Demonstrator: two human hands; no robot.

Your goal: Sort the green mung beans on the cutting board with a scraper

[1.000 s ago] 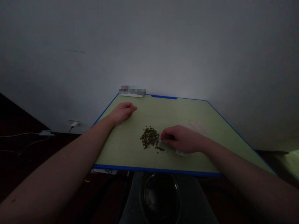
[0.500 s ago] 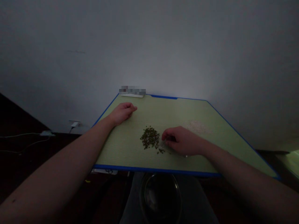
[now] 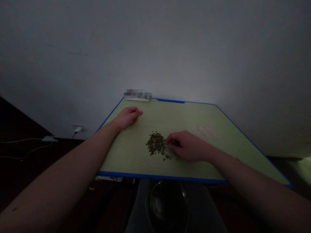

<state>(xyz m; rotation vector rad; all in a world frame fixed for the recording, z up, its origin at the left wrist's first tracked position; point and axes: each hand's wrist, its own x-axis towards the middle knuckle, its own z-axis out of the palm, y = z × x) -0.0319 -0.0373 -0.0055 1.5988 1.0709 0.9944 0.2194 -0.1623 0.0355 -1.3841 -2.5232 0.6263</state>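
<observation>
Here, just right of the dark pile (image 3: 155, 143) on the table (image 3: 177, 116), the right hand (image 3: 188, 145) curls over a see-through piece (image 3: 169, 150) (whether clamped, I cannot tell), while the left hand (image 3: 127, 118), loosely closed, lies left of and beyond that pile.

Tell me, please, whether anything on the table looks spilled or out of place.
Possibly: a few dark bits lie apart from the dark pile, near the right hand, and pale bits spread thinly beyond that hand, directly on the table. I can't tell whether either was spilled.
</observation>
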